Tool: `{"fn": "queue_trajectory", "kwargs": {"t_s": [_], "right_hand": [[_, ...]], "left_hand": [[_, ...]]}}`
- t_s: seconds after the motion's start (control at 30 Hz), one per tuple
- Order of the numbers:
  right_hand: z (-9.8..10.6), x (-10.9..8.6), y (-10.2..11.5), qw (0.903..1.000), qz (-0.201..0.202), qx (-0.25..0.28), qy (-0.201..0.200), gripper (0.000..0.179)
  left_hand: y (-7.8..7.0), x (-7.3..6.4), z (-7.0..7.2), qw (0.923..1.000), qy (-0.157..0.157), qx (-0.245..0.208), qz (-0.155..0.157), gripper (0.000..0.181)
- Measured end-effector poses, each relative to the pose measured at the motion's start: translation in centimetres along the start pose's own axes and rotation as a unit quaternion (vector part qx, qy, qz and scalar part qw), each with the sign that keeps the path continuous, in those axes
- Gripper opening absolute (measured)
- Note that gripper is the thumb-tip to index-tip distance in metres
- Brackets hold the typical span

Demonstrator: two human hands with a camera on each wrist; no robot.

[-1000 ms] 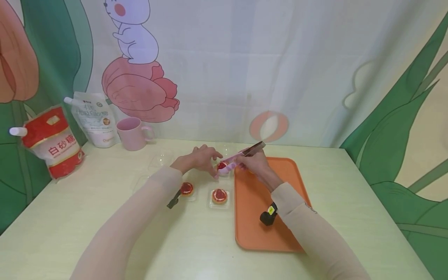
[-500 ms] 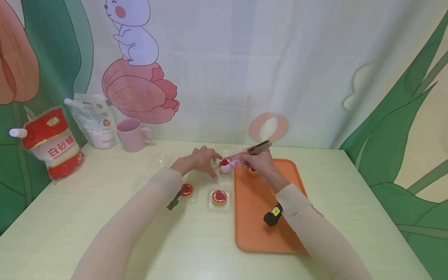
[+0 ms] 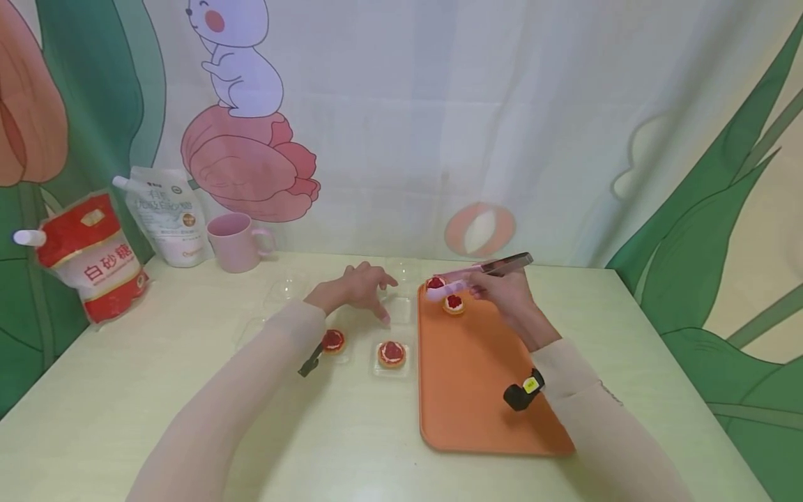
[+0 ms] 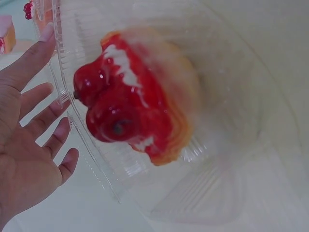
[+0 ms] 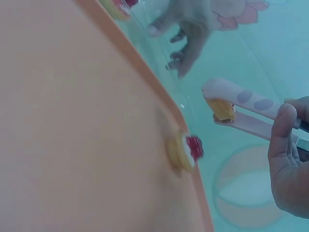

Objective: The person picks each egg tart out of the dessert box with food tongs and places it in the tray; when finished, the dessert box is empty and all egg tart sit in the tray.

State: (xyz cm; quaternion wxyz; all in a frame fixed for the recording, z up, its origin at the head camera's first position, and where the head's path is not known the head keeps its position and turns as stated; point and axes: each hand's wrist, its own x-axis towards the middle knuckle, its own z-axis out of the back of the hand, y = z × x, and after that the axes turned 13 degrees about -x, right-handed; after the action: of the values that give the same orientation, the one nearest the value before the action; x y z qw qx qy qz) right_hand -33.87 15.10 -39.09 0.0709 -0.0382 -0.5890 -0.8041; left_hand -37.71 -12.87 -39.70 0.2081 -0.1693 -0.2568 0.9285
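My right hand (image 3: pixel 509 296) grips pink tongs (image 5: pixel 241 95), whose tips pinch a small red-topped tart (image 5: pixel 223 109). In the head view this tart overlaps the far left corner of the orange tray (image 3: pixel 483 376). Another tart (image 3: pixel 454 304) sits on the tray just in front. My left hand (image 3: pixel 360 287) has its fingers spread and holds nothing, at the left side of a clear plastic box (image 3: pixel 399 310). Two more tarts are in clear boxes on the table: one tart (image 3: pixel 392 354) beside the tray, one tart (image 3: pixel 334 340) below my left wrist, seen large in the left wrist view.
At the back left stand a pink mug (image 3: pixel 234 242), a white spouted pouch (image 3: pixel 168 216) and a red sugar bag (image 3: pixel 94 258). Clear plastic lids (image 3: pixel 287 289) lie left of my left hand. A printed curtain (image 3: pixel 376 139) hangs behind the table.
The tongs have lifted the tart out of the back clear box and carried it right, over to the tray's corner. My left hand has stayed in place.
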Motion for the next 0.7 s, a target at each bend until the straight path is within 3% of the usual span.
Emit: {"fn": "queue_trajectory", "kwargs": {"t_s": [0.17,0.4,0.7], "right_hand": [[2.2,-0.7,-0.8,0.9991,-0.012,-0.036,-0.02,0.04],[5.2,-1.4,-2.0,0.9983,-0.027,-0.019,-0.049,0.025],[7.0,-1.7,-4.5,0.9898,-0.114,-0.043,-0.074,0.034]], "left_hand": [[0.3,0.0,-0.2,1.0,0.003,0.0,-0.007,0.076],[0.5,0.0,-0.2,0.9999,0.007,-0.004,-0.008,0.075],[0.4,0.0,0.0,1.0,0.003,0.0,-0.006,0.074]]}}
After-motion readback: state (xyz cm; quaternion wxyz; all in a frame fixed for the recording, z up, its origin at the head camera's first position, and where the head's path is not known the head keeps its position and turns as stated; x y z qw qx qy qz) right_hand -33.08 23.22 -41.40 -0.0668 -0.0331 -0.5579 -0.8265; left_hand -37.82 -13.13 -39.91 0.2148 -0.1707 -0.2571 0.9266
